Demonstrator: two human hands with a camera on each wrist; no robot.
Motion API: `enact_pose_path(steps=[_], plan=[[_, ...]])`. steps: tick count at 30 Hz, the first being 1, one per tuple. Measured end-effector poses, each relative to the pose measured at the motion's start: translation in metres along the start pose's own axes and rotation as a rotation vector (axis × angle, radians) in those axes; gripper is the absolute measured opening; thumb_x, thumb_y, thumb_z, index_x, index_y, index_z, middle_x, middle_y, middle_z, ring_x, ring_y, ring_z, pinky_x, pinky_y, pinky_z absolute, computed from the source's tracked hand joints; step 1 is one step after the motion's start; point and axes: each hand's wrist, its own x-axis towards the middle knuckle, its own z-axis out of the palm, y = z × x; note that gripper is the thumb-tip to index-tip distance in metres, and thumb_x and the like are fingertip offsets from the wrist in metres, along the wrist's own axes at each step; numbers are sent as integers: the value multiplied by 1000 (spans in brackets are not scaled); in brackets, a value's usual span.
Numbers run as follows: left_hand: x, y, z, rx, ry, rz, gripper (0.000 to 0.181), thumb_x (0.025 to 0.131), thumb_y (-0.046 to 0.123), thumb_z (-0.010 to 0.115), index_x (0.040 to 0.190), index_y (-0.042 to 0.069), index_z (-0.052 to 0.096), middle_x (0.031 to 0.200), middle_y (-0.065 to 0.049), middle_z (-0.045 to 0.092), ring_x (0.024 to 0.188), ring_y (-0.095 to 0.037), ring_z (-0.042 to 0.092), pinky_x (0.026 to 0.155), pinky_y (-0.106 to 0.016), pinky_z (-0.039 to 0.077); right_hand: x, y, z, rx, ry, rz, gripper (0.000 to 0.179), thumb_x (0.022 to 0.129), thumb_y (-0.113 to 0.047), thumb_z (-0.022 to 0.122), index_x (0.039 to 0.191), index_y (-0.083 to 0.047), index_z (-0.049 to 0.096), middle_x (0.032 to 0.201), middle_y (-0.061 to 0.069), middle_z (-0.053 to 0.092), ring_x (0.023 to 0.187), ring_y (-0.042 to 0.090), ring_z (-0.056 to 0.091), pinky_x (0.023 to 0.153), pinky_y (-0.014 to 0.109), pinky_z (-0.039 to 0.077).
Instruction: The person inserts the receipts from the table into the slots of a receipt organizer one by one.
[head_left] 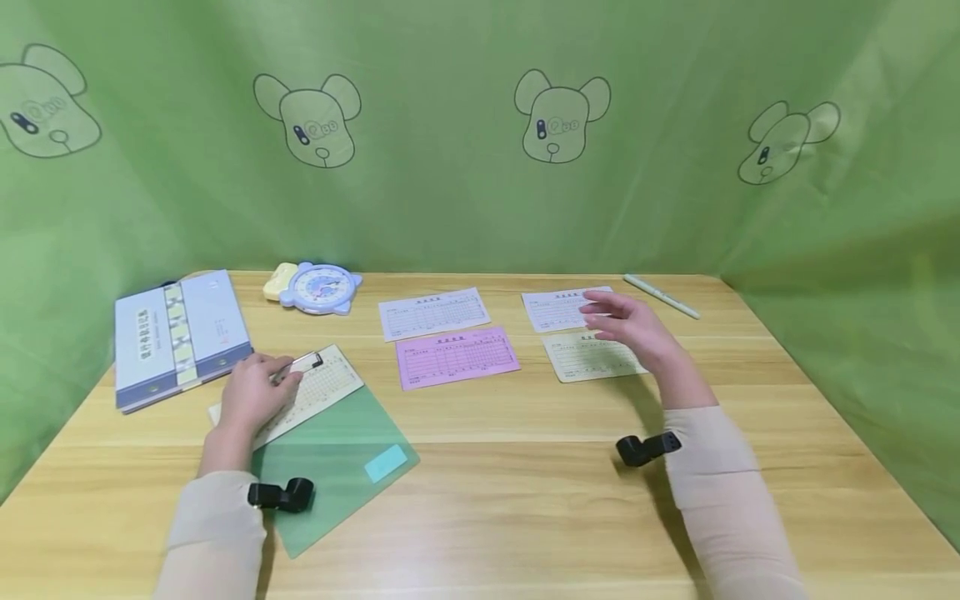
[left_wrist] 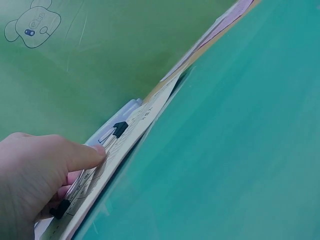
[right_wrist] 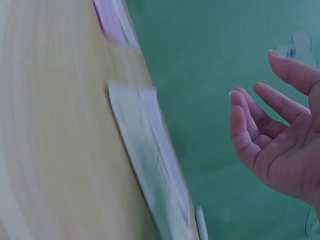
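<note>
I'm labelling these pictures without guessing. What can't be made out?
Head view: parts of the rear right white rectangular paper slip and pale yellow rectangular paper slip, hidden by the right hand.
Head view: fine print on the pink rectangular paper slip, too small.
Left wrist view: part of the thin metal bar with black ends, hidden by the left hand.
Right wrist view: the pale yellow slip's end, cut off by the bottom edge.

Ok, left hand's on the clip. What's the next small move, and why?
I'd probably bring the right hand across to steady the green clipboard near its light-blue label. That hand is open and empty, hovering near the pale-yellow printed slip, while the left hand pinches the black-ended metal clip at the cream printed form; no hand braces the labelled end.
</note>
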Motion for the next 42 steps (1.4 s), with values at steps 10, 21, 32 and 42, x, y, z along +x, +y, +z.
enact_pose_path(steps=[10, 21, 32, 42], plan=[[0, 1, -1, -4, -10, -14, 38, 84, 24, 53, 109, -4, 56, 100, -24, 49, 92, -38, 42, 75, -50, 34, -13, 23, -56, -230, 76, 74, 58, 85, -24, 55, 131, 2, 31, 122, 23, 38, 90, 4, 45, 80, 35, 39], [0, 1, -1, -5, -21, -36, 38, 84, 25, 53, 110, -4, 56, 101, -24, 49, 93, -38, 42, 76, -50, 34, -6, 59, -80, -298, 69, 267, 61, 83, -23, 57, 132, 1, 29, 124, 28, 33, 111, 35, 32, 93, 42, 26], [-1, 0, -2, -19, -20, -35, 39, 85, 26, 53, 110, -4, 55, 102, -25, 49, 94, -39, 42, 78, -50, 33, -1, 79, -79, -346, 38, 311, 69, 79, -22, 62, 134, -3, 24, 129, 33, 20, 115, 42, 22, 94, 48, 21], [0, 0, -2, -27, -26, -41, 39, 85, 26, 52, 110, -3, 56, 101, -25, 49, 94, -39, 41, 78, -50, 33, -1, 81, -76, -524, 37, 364, 69, 79, -28, 62, 134, -5, 27, 127, 35, 23, 114, 47, 20, 93, 55, 15]])
